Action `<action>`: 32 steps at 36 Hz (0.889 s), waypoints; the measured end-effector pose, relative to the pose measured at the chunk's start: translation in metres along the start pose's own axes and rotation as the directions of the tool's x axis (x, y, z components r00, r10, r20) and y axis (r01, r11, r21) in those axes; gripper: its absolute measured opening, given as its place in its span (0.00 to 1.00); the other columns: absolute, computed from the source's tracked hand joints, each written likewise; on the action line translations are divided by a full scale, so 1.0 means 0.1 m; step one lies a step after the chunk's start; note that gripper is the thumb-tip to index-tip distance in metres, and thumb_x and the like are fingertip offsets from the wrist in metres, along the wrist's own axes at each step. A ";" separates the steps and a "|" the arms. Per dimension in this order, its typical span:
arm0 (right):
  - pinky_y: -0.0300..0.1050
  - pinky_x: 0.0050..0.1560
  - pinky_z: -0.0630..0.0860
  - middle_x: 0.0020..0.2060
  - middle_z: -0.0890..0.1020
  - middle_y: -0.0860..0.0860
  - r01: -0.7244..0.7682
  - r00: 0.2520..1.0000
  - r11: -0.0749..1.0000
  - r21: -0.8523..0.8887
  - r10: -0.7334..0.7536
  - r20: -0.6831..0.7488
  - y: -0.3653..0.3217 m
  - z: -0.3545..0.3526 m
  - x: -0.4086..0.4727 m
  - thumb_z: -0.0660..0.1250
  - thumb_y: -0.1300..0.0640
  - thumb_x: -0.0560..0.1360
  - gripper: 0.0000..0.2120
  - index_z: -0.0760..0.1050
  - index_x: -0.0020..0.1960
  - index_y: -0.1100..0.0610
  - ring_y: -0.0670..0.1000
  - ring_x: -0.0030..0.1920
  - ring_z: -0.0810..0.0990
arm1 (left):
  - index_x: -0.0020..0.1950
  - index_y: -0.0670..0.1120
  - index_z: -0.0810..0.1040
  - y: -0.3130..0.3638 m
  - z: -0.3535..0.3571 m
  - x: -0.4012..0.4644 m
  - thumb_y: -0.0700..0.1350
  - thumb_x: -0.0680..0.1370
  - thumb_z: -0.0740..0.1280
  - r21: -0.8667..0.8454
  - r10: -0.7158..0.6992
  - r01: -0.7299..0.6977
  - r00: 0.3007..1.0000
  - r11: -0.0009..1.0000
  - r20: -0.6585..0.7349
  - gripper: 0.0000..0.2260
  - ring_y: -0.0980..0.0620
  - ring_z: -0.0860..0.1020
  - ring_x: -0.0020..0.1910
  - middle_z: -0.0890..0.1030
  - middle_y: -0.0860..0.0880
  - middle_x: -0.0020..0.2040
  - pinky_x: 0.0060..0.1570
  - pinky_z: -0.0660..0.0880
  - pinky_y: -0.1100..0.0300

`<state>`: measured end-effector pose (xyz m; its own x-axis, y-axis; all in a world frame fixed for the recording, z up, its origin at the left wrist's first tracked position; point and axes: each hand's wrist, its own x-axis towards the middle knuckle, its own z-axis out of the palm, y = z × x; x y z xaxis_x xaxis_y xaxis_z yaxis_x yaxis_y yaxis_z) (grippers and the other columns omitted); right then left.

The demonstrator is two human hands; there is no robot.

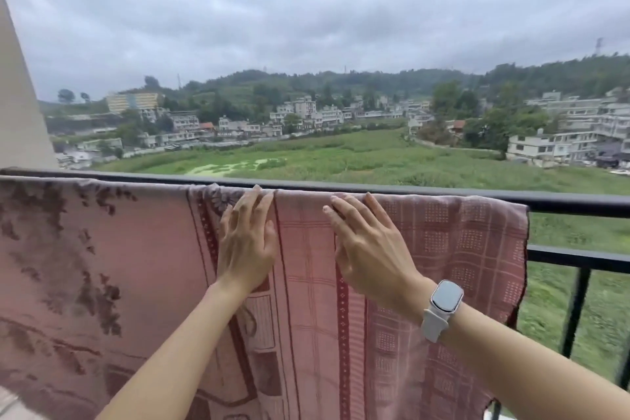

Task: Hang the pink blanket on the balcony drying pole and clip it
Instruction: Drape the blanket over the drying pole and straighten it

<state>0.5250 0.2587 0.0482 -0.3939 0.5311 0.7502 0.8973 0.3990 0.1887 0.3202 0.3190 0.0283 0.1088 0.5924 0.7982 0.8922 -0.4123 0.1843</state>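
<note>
Both hands, left hand [247,242] and right hand [368,249], lie flat with grip apart, pressing the pink blanket [136,266] draped over the balcony pole [409,189]. Smoothing seems underway; clipping comes next, though no clips are visible.

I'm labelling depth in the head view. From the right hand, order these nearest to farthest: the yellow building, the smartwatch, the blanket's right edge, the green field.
1. Smartwatch: on the wrist of the right hand itself.
2. Right edge of the pink blanket: to the hand's right, on the railing.
3. Green field: beyond the railing, below.
4. Yellow building: far left, on the hillside.
</note>
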 end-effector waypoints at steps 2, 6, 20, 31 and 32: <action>0.59 0.69 0.63 0.64 0.74 0.56 0.037 0.999 0.999 0.021 -0.037 0.006 -0.24 0.15 0.20 0.51 0.55 0.69 0.27 0.72 0.65 0.59 0.55 0.67 0.70 | 0.69 0.45 0.67 -0.39 -0.14 -0.06 0.49 0.75 0.50 0.043 -0.091 0.091 0.996 0.995 -0.004 0.24 0.47 0.63 0.69 0.67 0.44 0.71 0.68 0.59 0.43; 0.59 0.69 0.61 0.63 0.75 0.56 0.109 0.994 0.993 0.040 -0.108 -0.028 -0.83 0.51 0.67 0.57 0.55 0.69 0.25 0.72 0.65 0.59 0.55 0.66 0.71 | 0.69 0.46 0.67 -1.19 -0.43 -0.09 0.51 0.74 0.48 0.149 -0.171 0.169 0.985 0.974 0.001 0.25 0.45 0.65 0.69 0.68 0.45 0.70 0.67 0.59 0.44; 0.60 0.66 0.64 0.58 0.78 0.54 0.143 0.987 0.974 0.174 -0.129 -0.091 -3.65 2.28 2.62 0.60 0.55 0.66 0.23 0.74 0.60 0.56 0.56 0.61 0.75 | 0.66 0.47 0.71 -4.55 -1.59 -0.29 0.53 0.74 0.52 0.260 -0.305 0.289 0.952 0.921 0.021 0.24 0.46 0.68 0.68 0.70 0.46 0.68 0.66 0.62 0.46; 0.61 0.66 0.66 0.58 0.78 0.55 0.302 0.951 0.865 0.401 -0.242 -0.194 -5.97 3.64 3.99 0.57 0.57 0.70 0.20 0.74 0.61 0.57 0.57 0.62 0.74 | 0.66 0.46 0.71 -7.15 -2.53 -0.66 0.47 0.77 0.60 0.266 -0.517 0.531 0.847 0.805 -0.127 0.17 0.48 0.68 0.66 0.71 0.47 0.66 0.64 0.65 0.51; 0.61 0.66 0.66 0.59 0.78 0.56 0.315 0.946 0.851 0.421 -0.250 -0.205 -6.18 3.81 4.14 0.60 0.57 0.69 0.20 0.74 0.61 0.57 0.58 0.62 0.74 | 0.65 0.46 0.71 -7.40 -2.57 -0.67 0.46 0.77 0.60 0.260 -0.530 0.546 0.837 0.796 -0.137 0.17 0.48 0.69 0.65 0.71 0.47 0.65 0.64 0.65 0.52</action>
<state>-0.2683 0.5164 0.0005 -0.5561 0.2500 0.7926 0.5552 0.8214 0.1305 -0.4600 0.4063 -0.0136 -0.4415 0.6194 0.6491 0.8838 0.1751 0.4340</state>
